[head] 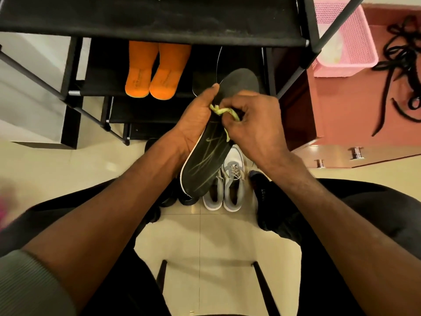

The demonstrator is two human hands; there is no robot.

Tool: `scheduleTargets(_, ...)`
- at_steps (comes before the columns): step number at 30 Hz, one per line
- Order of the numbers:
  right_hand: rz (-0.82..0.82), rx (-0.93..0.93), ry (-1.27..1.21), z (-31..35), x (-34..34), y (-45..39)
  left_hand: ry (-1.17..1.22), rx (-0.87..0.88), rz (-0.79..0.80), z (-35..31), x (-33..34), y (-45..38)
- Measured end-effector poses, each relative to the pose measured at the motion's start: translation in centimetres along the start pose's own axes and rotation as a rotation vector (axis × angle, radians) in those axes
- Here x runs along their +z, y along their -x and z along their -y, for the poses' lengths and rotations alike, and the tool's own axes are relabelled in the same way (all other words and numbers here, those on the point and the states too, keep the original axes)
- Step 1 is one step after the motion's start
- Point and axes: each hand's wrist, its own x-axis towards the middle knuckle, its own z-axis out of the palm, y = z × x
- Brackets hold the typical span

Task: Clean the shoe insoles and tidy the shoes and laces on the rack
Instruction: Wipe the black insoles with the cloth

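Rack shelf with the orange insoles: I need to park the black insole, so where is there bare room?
Bare shelf fabric lies left of the orange insoles; some more to their right. The floor by the grey sneakers is crowded with shoes.

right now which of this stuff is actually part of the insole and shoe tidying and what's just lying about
Part of the job:
- black insole, held by the left hand
- yellow-green cloth, pinched by the right hand
- orange insoles on the shoe rack
- grey shoes
- black laces

Lying about:
- pink basket

Matt cloth rack (159, 21), plastic mesh basket (346, 39), glossy floor tiles (218, 242).
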Motion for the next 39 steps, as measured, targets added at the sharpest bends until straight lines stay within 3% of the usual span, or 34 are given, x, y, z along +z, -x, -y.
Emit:
scheduleTargets(6, -0.236, 0.255, 0.062, -1.7, -1.7, -2.2, -0.172, -0.107, 0.152, 1.1, 0.3, 0.1)
scheduleTargets(9, -0.276, 0.36, 0.023, -2.9, -2.5, -3.2, -0.205, -0.11, 0.181, 1.2, 0.4, 0.4)
scheduleTargets(18, 0.049, 0.136, -0.202, -0.1, 0.0, -0.4, 0.003, -0.019, 0.014, -0.5, -0.1, 0.2)
scheduleTargets(22, -0.061, 0.141, -0.078, -0.3, 0.3, -0.5, -0.077, -0.019, 0.019, -0.4, 0.0, 0.3)
scheduleTargets(27, -0.268, 0.331, 0.054, -2.8, -2.7, -2.9, -0.181, -0.048, 0.106, 0.4, 0.4, 1.2)
scheduleTargets(30, -0.295, 0.396, 0.02, -4.3, -3.8, -3.6, -0.231, -0.054, 0.143, -0.1, 0.6, 1.9)
scheduleTargets(33, -0.264, 0.377, -0.001, -4.7, -3.6, -3.3, -0.253, -0.074, 0.176, -0.5, 0.8, 2.0)
scheduleTargets(37, -0.353, 0.289, 0.001, -4.0, -3.9, -3.3, -0.209, -0.078, 0.112, -0.4, 0.4, 1.1)
scheduleTargets(39, -0.294, 0.238, -0.013, -3.6, -3.7, -3.1, -0.195, -0.06, 0.092, -0.7, -0.1, 0.6)
